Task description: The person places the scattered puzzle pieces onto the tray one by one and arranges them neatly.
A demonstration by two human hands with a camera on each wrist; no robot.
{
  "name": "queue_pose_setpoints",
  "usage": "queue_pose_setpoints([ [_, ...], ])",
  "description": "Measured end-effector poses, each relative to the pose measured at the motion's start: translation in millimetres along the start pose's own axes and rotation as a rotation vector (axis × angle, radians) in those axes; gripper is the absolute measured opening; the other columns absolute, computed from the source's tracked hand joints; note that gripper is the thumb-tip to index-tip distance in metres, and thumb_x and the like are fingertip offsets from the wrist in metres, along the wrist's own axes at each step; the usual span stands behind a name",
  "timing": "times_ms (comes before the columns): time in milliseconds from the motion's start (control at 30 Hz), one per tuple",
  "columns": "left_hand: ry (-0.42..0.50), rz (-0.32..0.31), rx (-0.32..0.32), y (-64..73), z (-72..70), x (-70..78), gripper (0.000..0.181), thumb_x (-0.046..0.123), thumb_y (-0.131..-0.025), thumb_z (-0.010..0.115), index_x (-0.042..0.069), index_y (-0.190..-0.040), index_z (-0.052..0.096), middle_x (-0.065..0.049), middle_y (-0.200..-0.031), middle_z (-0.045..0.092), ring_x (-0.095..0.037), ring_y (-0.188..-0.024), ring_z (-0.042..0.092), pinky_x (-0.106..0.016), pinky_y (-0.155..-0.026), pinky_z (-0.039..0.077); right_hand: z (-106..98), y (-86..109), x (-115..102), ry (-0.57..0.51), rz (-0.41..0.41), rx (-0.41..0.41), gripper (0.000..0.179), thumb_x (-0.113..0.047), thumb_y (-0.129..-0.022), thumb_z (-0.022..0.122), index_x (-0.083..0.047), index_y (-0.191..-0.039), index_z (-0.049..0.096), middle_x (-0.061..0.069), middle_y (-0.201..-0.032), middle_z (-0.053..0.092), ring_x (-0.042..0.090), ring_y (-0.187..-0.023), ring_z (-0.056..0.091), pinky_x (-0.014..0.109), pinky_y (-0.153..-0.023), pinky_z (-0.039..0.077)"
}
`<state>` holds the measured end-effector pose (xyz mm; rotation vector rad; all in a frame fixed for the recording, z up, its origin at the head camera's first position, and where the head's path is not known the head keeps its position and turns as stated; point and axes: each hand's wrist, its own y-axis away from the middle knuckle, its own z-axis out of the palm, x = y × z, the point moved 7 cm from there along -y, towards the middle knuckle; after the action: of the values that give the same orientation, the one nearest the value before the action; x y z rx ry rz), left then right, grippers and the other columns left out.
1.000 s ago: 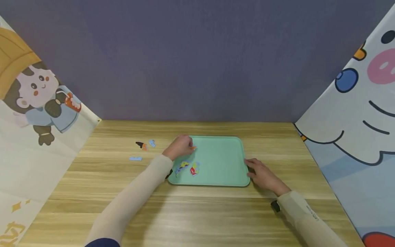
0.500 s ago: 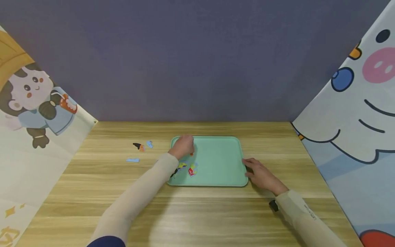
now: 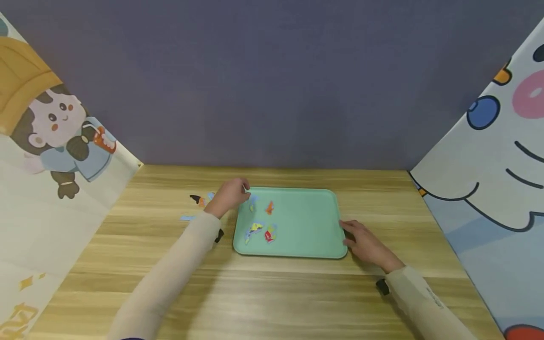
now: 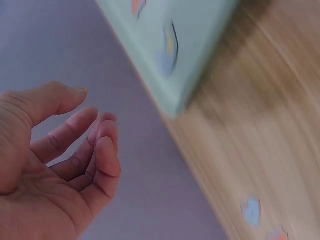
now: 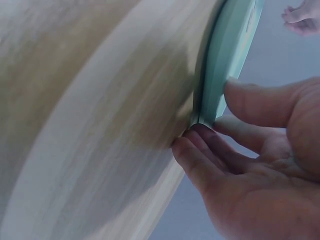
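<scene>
My left hand (image 3: 231, 193) is over the far left corner of a mint-green tray (image 3: 301, 222), holding nothing. Its fingers are loosely bent in the left wrist view, thumb apart from them. Puzzle pieces lie on the tray's left part: an orange one (image 3: 269, 208), a pale blue and yellow one (image 3: 253, 203), a red and green one (image 3: 269, 234) and a long yellow-blue one (image 3: 254, 230). My right hand (image 3: 363, 242) rests against the tray's right rim; in the right wrist view, thumb and fingertips (image 5: 185, 146) touch along its outer edge.
Left of the tray on the wooden table (image 3: 297, 297) lie a black and orange piece (image 3: 197, 199), a blue strip (image 3: 187, 218) and a light blue piece (image 4: 252, 210), partly hidden in the head view. A grey-purple wall (image 3: 272, 85) stands behind, with cartoon-printed panels at both sides.
My left hand has moved left from over the tray to its far left corner. The orange piece it held now lies on the tray. The right hand stays at the rim.
</scene>
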<state>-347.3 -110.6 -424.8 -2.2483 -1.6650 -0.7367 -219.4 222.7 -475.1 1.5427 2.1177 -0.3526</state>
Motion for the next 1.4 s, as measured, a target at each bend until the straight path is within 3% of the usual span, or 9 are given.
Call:
queue_pose_setpoints([
  [100,0.007,-0.024,0.025,4.9,-14.2,-14.3,0.03,0.015,-0.091,0.062,0.001,-0.117,0.059,-0.011,-0.097,0.059,-0.024,-0.082,0.058,-0.037,-0.069,0.049,0.0,-0.1,0.5,0.001,0.001,-0.003,0.05,-0.005,-0.093,0.057,0.009,-0.138,0.039,0.027,-0.133,0.042,0.045,-0.123,0.038,0.057,-0.098,0.033],
  [333,-0.003,-0.01,0.112,18.5,-35.5,-48.1,0.031,0.013,-0.088,0.065,-0.001,-0.115,0.06,-0.019,-0.103,0.06,-0.03,-0.089,0.058,-0.043,-0.076,0.048,0.0,-0.1,1.1,0.014,0.002,-0.004,0.05,-0.003,-0.092,0.057,0.01,-0.138,0.039,0.028,-0.132,0.042,0.045,-0.123,0.038,0.057,-0.098,0.033],
  [567,0.03,-0.076,0.123,37.8,-37.1,-93.2,0.037,0.007,-0.087,0.065,-0.005,-0.121,0.055,-0.026,-0.117,0.054,-0.04,-0.103,0.053,-0.05,-0.084,0.046,-0.6,0.3,0.3,0.011,-0.004,-0.002,0.051,-0.003,-0.092,0.057,0.01,-0.138,0.038,0.028,-0.133,0.042,0.046,-0.123,0.038,0.058,-0.098,0.033],
  [733,-0.004,-0.096,0.139,44.1,-35.9,-114.6,0.035,0.005,-0.086,0.061,-0.009,-0.118,0.056,-0.028,-0.112,0.056,-0.039,-0.097,0.055,-0.049,-0.082,0.047,-1.5,0.4,-0.4,0.016,-0.019,0.008,0.051,-0.002,-0.091,0.058,0.011,-0.137,0.039,0.029,-0.132,0.042,0.046,-0.122,0.038,0.058,-0.097,0.033],
  [933,-0.073,-0.151,0.112,44.8,-31.8,-127.8,0.031,0.012,-0.086,0.061,-0.009,-0.109,0.06,-0.025,-0.104,0.057,-0.034,-0.088,0.055,-0.045,-0.077,0.048,-1.4,-0.2,-0.1,0.017,-0.011,0.001,0.051,-0.002,-0.091,0.058,0.01,-0.137,0.039,0.029,-0.132,0.042,0.046,-0.122,0.038,0.058,-0.097,0.033],
  [1167,-0.094,-0.209,0.1,38.9,-28.3,-129.5,0.032,0.014,-0.085,0.066,-0.007,-0.107,0.059,-0.023,-0.102,0.053,-0.035,-0.09,0.052,-0.046,-0.08,0.046,-1.1,0.0,0.0,0.016,-0.005,-0.003,0.052,-0.003,-0.092,0.057,0.01,-0.138,0.038,0.028,-0.133,0.042,0.045,-0.122,0.038,0.057,-0.098,0.033],
  [1400,-0.076,-0.255,0.065,32.9,-23.7,-131.6,0.032,0.005,-0.085,0.055,-0.008,-0.114,0.053,-0.023,-0.1,0.056,-0.034,-0.087,0.053,-0.043,-0.076,0.048,-0.3,0.7,0.7,0.01,-0.004,0.002,0.052,-0.003,-0.092,0.058,0.01,-0.138,0.038,0.027,-0.132,0.043,0.045,-0.122,0.039,0.056,-0.097,0.034],
])
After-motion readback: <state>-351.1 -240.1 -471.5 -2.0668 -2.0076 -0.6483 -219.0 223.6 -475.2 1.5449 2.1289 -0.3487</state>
